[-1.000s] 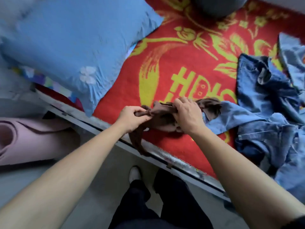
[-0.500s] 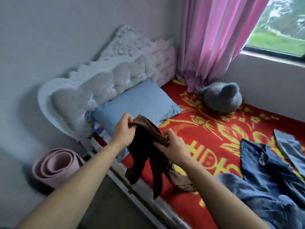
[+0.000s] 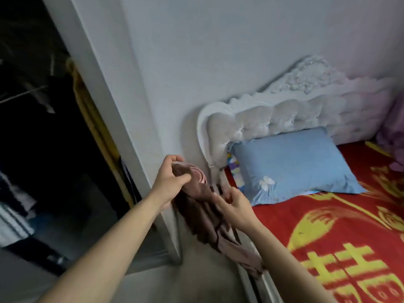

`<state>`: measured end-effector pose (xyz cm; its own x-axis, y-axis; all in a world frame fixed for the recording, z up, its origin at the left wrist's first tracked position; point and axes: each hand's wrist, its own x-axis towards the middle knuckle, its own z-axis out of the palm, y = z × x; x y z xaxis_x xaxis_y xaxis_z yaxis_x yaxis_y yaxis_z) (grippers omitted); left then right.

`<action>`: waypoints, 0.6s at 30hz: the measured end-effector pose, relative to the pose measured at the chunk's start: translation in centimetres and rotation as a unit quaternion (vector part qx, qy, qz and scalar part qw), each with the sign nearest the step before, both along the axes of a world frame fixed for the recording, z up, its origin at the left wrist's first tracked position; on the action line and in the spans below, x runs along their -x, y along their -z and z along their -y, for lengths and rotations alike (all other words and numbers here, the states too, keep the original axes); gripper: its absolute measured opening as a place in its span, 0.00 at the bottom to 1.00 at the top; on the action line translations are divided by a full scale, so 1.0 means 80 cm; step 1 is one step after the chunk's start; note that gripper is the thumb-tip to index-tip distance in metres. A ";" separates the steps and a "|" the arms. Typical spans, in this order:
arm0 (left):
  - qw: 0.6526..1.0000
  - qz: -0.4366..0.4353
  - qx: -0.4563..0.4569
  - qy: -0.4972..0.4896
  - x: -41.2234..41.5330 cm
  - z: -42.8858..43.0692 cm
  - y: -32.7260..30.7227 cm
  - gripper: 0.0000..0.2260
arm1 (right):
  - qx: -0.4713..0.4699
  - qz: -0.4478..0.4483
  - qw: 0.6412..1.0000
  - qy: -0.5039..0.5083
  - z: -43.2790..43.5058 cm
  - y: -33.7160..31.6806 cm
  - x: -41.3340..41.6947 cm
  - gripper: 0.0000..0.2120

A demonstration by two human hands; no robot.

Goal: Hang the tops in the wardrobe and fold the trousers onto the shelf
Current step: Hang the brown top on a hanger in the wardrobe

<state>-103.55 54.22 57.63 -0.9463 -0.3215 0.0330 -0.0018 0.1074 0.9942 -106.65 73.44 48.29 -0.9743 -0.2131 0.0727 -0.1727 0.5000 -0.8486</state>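
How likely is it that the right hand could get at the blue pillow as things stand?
Probably yes: the blue pillow lies on the bed near the right hand, nothing between them, though that hand is pinching the brown garment.

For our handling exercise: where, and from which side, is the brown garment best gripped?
Grip the brown garment along its bunched upper edge, from above, where left hand and right hand pinch it; the rest hangs limp, so it should drape free.
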 end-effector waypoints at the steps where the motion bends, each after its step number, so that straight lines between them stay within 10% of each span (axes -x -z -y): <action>1: 1.000 -0.007 0.006 -0.011 -0.014 0.023 -0.003 0.19 | 0.039 0.022 0.999 -0.028 0.025 -0.003 -0.007 0.18; 8: 0.998 -0.030 0.005 -0.058 -0.119 0.187 -0.038 0.21 | -0.002 -0.061 0.975 -0.214 0.219 -0.012 -0.067 0.31; 13: 0.996 -0.033 0.006 -0.078 -0.200 0.324 -0.040 0.22 | -0.028 -0.113 0.948 -0.297 0.368 -0.028 -0.137 0.05; 18: 0.988 -0.045 -0.055 -0.139 -0.262 0.452 -0.047 0.17 | 0.018 0.030 0.928 -0.370 0.489 -0.028 -0.211 0.13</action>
